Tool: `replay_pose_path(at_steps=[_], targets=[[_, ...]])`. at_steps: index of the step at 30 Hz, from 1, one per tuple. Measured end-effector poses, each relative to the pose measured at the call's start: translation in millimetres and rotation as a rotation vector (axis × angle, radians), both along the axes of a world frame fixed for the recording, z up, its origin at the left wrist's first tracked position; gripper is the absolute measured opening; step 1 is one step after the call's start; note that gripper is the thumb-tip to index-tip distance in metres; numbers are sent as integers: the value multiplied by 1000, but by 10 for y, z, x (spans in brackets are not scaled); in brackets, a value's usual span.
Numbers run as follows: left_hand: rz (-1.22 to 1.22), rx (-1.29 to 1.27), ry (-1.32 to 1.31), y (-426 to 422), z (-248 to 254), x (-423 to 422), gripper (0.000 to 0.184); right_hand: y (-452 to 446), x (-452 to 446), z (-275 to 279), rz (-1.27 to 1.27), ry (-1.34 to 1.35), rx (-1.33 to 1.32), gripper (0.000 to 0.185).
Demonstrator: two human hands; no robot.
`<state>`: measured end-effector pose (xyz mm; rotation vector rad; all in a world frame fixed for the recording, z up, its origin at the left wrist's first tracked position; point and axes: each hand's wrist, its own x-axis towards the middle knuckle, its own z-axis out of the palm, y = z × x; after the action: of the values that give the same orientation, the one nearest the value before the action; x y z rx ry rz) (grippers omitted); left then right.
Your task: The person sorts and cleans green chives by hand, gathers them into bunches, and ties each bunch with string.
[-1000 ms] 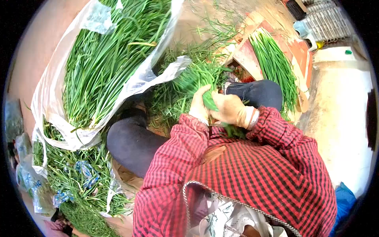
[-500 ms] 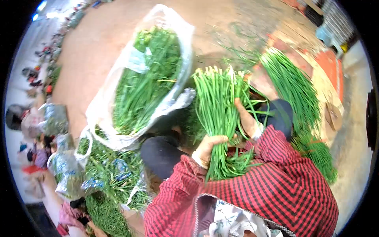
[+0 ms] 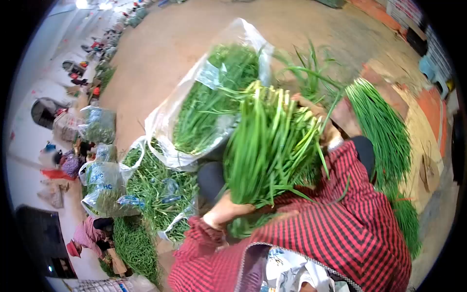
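Plastic bag sits ahead-left, 1 bundle right. Left hand, low, grip closed on greens before the torso; right hand extended beside their pale ends, grip indeterminable.

I count two hands of my own, a left hand and a right hand, with one held bunch of green stalks; one lying bunch on my right; one open plastic bag; two bright lights; and one nearby person in a striped top, the farther people being too small to count
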<state>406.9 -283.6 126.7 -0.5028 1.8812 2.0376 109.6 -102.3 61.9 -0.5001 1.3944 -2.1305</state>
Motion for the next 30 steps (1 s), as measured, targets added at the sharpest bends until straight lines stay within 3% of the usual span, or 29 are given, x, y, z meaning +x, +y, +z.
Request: replay_pose_path(at_steps=[2, 4, 5, 7, 9, 10, 12, 14, 16, 18, 19, 20, 21, 22, 23, 25, 27, 29, 30], targets=[[83, 132, -129, 1, 64, 223, 56, -104, 42, -238, -10, -68, 242, 38], [141, 221, -216, 78, 50, 394, 53, -185, 54, -704, 7, 249, 420, 37], [129, 236, -247, 116, -8, 469, 53, -156, 167, -671, 10, 322, 418, 37], [254, 348, -304, 154, -134, 597, 52, -157, 204, -856, 80, 85, 391, 35], [289, 414, -303, 249, -197, 639, 52, -122, 204, -737, -26, 250, 528, 31], [352, 495, -343, 271, -212, 654, 53, -136, 128, -647, -40, 319, 790, 30], [413, 580, -390, 351, -175, 659, 54, -145, 36, -635, -139, 347, 778, 34], [510, 616, -235, 549, 86, 568, 34, -153, -122, -570, -164, 348, 789, 36], [419, 530, -190, 457, -102, 647, 38, -161, -221, -459, -187, 279, 786, 40], [224, 284, -102, 314, -363, 847, 43, -123, -375, -423, -313, 204, 777, 36], [124, 136, -38, 249, -442, 955, 45, -41, -611, -503, -508, 124, 831, 33], [52, 22, 16, 187, -480, 1032, 47, 134, -682, -250, -533, -79, 719, 31], [-10, -72, 57, 161, -488, 1090, 49, 347, -835, -213, -568, -30, 610, 27], [177, 246, -35, 174, -450, 1081, 49, 523, -948, -142, -604, 27, 751, 23], [369, 565, -127, 196, -425, 1083, 48, 642, -1150, -190, -419, -2, 784, 29], [561, 880, -220, 236, -312, 1012, 47, 803, -1024, -226, -8, 714, 1137, 52], [642, 848, -262, 342, -148, 831, 46, 705, -636, 56, 237, 885, 1267, 70], [574, 755, 49, 459, -233, 882, 46, 578, -340, 213, 239, 733, 1001, 71], [541, 445, 24, 326, -694, 1147, 48, 498, -158, 278, 243, 783, 922, 70]])
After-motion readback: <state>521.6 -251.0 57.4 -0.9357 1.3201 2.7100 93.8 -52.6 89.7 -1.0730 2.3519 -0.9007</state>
